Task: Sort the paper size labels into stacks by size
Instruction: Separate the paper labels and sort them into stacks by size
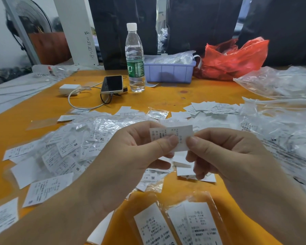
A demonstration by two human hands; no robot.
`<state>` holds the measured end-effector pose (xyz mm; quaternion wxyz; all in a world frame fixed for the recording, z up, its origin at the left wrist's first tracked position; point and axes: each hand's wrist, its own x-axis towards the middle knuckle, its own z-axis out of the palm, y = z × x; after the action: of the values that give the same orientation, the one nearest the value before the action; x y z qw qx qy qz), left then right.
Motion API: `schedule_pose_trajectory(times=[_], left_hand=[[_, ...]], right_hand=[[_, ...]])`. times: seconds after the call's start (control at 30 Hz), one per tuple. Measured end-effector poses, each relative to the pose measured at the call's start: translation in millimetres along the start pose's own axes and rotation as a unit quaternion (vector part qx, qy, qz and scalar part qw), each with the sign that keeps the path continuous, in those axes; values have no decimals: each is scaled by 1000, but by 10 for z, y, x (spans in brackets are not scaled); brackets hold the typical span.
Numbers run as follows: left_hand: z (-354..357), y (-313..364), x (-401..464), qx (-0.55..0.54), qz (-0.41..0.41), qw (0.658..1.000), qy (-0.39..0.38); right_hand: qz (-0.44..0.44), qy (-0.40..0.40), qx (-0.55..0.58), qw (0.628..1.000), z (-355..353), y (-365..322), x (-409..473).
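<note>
Labels [171,137] between both hands; lavender bin [170,72] full of bagged labels.

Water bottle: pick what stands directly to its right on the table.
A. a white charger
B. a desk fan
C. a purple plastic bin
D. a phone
C: the purple plastic bin sits right beside the water bottle; the phone and white charger lie to the bottle's left.

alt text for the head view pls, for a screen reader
Two hands, left hand and right hand, pinch one paper label between them above an orange table strewn with loose labels. Behind stand a water bottle, a phone and a red bag.
</note>
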<state>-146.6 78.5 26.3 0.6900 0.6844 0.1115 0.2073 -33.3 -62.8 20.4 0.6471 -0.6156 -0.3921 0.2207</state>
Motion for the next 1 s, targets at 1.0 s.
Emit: schedule_pose_trajectory(times=[1.0], left_hand=[[-324,21,114,246,-11,963,113]], right_hand=[[-70,22,-312,947,-201,-8,59]])
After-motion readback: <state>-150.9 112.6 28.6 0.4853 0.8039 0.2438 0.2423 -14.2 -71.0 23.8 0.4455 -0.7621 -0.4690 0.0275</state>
